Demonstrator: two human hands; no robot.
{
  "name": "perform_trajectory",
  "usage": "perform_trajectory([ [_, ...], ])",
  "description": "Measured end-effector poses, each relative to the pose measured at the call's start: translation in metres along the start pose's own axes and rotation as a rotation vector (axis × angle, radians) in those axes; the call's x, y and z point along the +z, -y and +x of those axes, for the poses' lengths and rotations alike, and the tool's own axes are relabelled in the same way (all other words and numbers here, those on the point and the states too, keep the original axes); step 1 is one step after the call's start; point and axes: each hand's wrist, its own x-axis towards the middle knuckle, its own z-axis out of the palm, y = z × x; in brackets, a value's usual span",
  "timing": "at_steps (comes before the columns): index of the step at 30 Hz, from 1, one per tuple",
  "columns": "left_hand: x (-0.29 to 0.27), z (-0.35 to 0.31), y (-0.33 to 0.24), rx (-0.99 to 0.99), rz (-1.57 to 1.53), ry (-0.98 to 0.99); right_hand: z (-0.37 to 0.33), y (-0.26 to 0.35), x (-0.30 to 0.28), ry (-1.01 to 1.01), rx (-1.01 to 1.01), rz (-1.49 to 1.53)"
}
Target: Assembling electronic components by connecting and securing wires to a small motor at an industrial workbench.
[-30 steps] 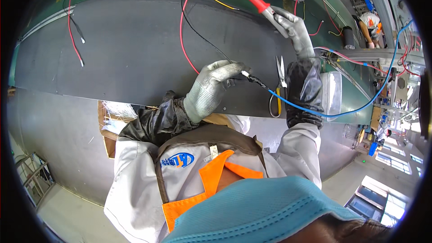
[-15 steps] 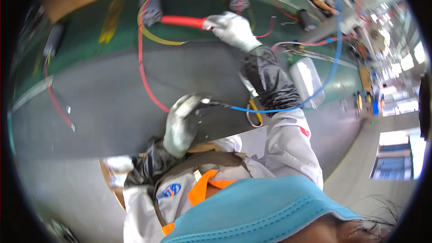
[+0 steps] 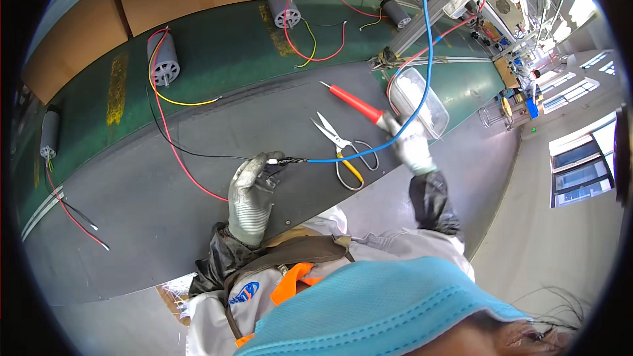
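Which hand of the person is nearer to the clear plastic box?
Right. The right hand is close beside the clear plastic box; the left hand is farther left, beyond the scissors.

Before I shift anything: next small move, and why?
Probably ease the right hand sideways, clear of the blue cable: that hand grips the red tool, and the cable crosses in front of it in this view, so it might snag. The left hand is busy at the cable's black-wrapped end.
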Motion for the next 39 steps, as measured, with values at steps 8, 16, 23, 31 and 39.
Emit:
perform_trajectory([
  [8, 0.004, 0.009, -0.013, -0.280, -0.260, -0.137, 0.030, 0.137, -0.085, 0.455, -0.272, 1.649],
  [16, -0.158, -0.028, -0.087, -0.208, 1.029, -0.860, 0.070, 0.056, -0.070, -0.516, 0.029, 0.656],
  [23, -0.216, -0.068, -0.148, 0.295, 2.041, -1.114, 0.140, 0.089, -0.018, 0.035, -0.085, 0.765],
  [31, -0.081, 0.063, -0.024, 0.548, 1.493, -0.094, 0.371, 0.199, 0.060, 0.056, 0.063, 0.099],
  [39, -0.077, 0.086, -0.001, 0.327, 1.475, 0.055, 0.426, 0.097, 0.162, 0.086, 0.322, 1.295],
])
